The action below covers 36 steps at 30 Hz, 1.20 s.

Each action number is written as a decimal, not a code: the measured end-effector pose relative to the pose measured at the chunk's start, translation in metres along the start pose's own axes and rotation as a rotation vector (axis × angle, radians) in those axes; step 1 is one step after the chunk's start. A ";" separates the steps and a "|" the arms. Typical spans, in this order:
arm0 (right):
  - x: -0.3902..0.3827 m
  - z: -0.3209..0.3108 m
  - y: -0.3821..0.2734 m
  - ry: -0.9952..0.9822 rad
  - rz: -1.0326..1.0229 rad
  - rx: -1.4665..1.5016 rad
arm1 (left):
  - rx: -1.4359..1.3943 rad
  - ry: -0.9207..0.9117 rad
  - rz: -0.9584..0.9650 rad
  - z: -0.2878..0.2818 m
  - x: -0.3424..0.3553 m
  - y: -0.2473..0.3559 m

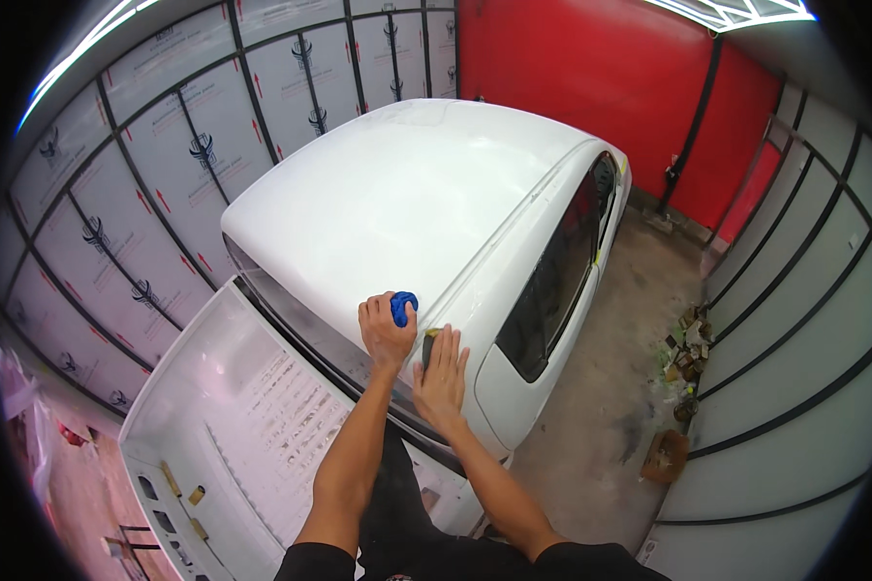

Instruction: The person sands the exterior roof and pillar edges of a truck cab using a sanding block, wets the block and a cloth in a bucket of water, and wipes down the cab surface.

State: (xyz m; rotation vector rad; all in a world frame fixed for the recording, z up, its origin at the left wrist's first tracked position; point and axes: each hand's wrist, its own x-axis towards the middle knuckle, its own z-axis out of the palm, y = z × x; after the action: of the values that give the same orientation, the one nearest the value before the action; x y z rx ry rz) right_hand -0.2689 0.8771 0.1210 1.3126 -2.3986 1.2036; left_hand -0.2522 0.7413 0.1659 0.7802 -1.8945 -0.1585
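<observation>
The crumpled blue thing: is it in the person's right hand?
No, the crumpled blue thing is in the left hand, while the right hand partly covers a dark pad.

Bright white light from ceiling tubes, soft sheen on the white roof, fisheye-bent edges, black corners.

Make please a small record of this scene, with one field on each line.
Left hand: fingers curled around a crumpled blue bundle
Right hand: laid flat, fingers extended, partly covering a dark pad
Hands' place: near edge of the white vehicle roof
Vehicle side: dark window
Far end: red wall
Floor at right: debris, brown container
</observation>
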 end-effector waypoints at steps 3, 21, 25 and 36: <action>0.008 -0.011 0.014 -0.055 -0.106 -0.023 | 0.032 0.001 0.015 -0.004 0.002 0.001; 0.040 0.003 0.012 0.036 0.090 -0.097 | 0.037 -0.010 0.032 0.001 0.006 0.006; -0.007 -0.008 0.000 -0.076 -0.107 0.004 | 0.052 -0.022 0.029 -0.007 0.004 -0.002; -0.003 -0.003 0.014 0.003 0.021 0.017 | 0.016 0.004 0.042 -0.004 0.003 -0.001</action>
State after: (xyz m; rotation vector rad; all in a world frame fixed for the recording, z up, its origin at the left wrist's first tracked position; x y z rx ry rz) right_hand -0.2784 0.8854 0.1138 1.2934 -2.4113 1.2325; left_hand -0.2490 0.7402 0.1699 0.7505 -1.9092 -0.1159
